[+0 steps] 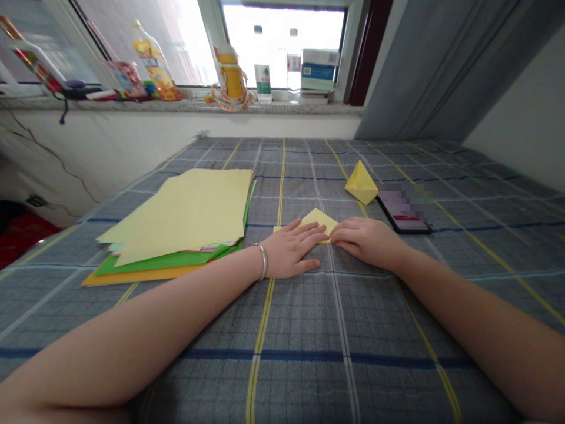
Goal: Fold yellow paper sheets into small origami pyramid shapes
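Observation:
A small folded yellow paper lies flat on the grey checked cloth. My left hand, a silver bangle on its wrist, lies flat on the paper's left part with fingers stretched out. My right hand rests at the paper's right edge, fingers curled and pressed down on the fold. A finished yellow paper pyramid stands behind my right hand.
A stack of coloured sheets, pale yellow on top, lies to the left. A phone lies just right of the hands. The windowsill at the back holds bottles and boxes. A grey curtain hangs at the right.

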Demonstrator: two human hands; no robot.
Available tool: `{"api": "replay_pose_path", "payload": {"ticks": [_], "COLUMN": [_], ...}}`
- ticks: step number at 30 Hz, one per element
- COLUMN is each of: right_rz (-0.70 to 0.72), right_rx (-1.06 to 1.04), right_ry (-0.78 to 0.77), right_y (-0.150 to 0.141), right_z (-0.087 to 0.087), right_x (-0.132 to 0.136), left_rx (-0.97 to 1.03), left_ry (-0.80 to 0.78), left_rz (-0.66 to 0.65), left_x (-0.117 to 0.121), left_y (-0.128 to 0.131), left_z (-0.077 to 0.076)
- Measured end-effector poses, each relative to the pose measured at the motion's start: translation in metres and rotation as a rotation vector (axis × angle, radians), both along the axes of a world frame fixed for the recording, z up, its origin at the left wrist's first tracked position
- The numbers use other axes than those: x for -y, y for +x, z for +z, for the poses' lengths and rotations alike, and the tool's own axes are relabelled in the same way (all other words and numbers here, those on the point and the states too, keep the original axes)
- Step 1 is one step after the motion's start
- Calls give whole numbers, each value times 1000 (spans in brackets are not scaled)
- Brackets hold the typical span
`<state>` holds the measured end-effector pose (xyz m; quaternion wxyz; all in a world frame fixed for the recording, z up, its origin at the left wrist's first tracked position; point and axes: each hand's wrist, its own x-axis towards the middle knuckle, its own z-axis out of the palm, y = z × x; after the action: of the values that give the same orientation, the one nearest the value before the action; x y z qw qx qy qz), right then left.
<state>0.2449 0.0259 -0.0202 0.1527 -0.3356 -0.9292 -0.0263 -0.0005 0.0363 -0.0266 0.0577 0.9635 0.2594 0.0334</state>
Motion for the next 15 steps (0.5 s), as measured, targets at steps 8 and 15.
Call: {"api": "replay_pose_path", "payload": {"ticks": [8,15], "right_rz": [28,74], "right_rx": [60,149], "right_ry": [54,97], "right_y": [3,-1], "right_z": [-1,8], "right_x": [-1,1], "left_rx": [-27,-35], "left_ry": [34,25], "left_rz": [-43,-52], "left_x": [-3,-4], "left_y": [-1,-2], "left_z": [0,1]}}
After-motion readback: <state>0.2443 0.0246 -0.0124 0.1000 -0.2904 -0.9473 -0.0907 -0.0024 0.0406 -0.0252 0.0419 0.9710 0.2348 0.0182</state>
